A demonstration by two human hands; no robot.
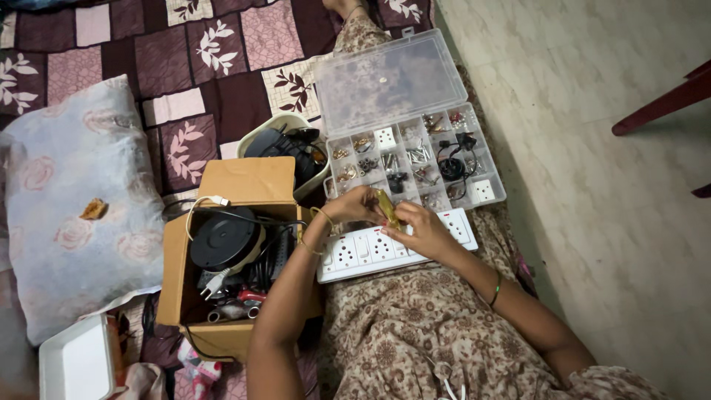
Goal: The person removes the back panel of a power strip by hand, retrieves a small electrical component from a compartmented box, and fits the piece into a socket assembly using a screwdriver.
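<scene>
Both hands (pixel 389 215) grip brass piece (pixel 386 207) | over power strip (pixel 355 255) edge | floor (pixel 592 148) open rightward

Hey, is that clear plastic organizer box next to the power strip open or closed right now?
Open. The clear organizer box has its lid swung back flat, so the small parts in its compartments lie uncovered.

- Left hand (pixel 354 207) is raised in front of the body, its fingers curled in and pinched together.
- Right hand (pixel 421 230) sits just beside it, fingers bent, fingertips meeting the left hand's.
- Both forearms are bare and angle inward from the elbows.
- A bangle circles each wrist.
</scene>
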